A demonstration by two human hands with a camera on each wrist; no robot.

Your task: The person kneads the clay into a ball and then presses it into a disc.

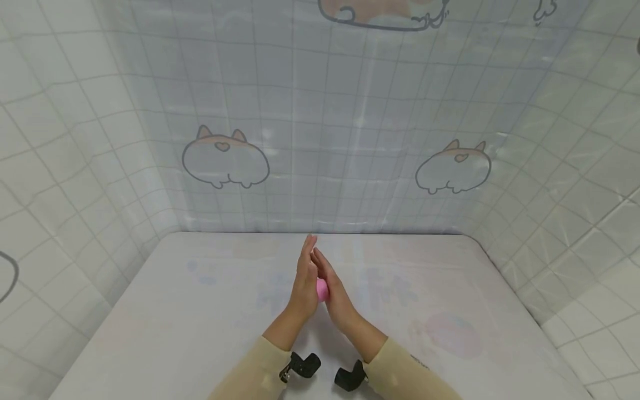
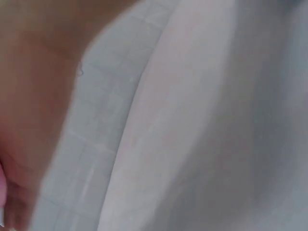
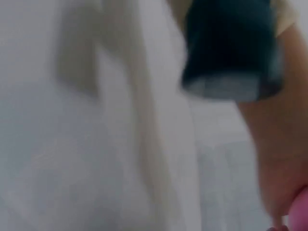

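A smooth pink ball (image 1: 322, 290) lies between my two palms, low near the heels of the hands, above the white table. My left hand (image 1: 304, 283) presses on it from the left with its fingers straight and pointing away from me. From the right, my right hand (image 1: 337, 294) leans against it, its fingers also extended, and the fingertips of both hands come close together at the top. Part of the pink ball (image 3: 299, 214) shows at the lower right edge of the right wrist view. Most of its surface is hidden by the hands.
The table (image 1: 190, 311) has a pale, faintly patterned cover. Behind it hangs a gridded sheet (image 1: 340, 111) with cartoon animal drawings, and similar sheets close off both sides. Black wrist cameras (image 1: 306, 365) sit at both cream sleeves (image 1: 255, 372).
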